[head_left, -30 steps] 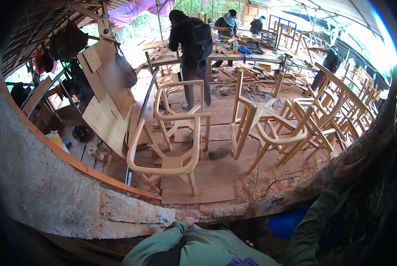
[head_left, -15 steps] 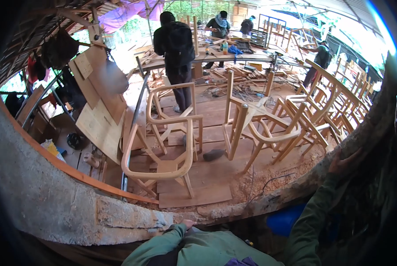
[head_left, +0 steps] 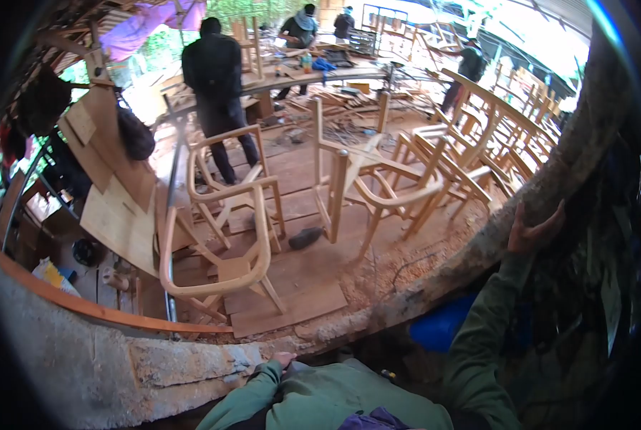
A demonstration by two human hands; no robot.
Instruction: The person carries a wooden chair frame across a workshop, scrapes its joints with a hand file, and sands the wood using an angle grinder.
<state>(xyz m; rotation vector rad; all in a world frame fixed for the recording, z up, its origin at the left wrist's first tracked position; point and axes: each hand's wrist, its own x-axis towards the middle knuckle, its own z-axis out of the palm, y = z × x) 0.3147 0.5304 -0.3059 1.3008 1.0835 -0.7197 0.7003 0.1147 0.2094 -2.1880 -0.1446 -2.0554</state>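
My right hand (head_left: 535,231) is raised against the thick, bark-like post (head_left: 560,168) at the right, its fingers and thumb spread apart. It presses on the post's surface and holds no loose object. Low in the middle, my left hand (head_left: 283,358) rests at the rough top of the concrete wall (head_left: 184,362). Its fingers are small and partly hidden, so their grip cannot be made out. Both arms wear green sleeves. Beyond the wall stand bare wooden chair frames: one with a curved armrest (head_left: 217,287) nearby, and an overturned one (head_left: 367,161) to its right.
Several people work beyond; a person in dark clothes (head_left: 217,86) stands near a long workbench (head_left: 349,74). Stacked chair frames (head_left: 507,143) fill the right side. Plywood sheets (head_left: 120,222) lean at left. Wood shavings (head_left: 406,269) cover the floor. A blue object (head_left: 442,324) lies below the wall.
The view has turned right and tilted, so the workshop has shifted left in the picture. My right hand shows higher against the post, its fingers more visibly spread. My left hand stays at the wall.
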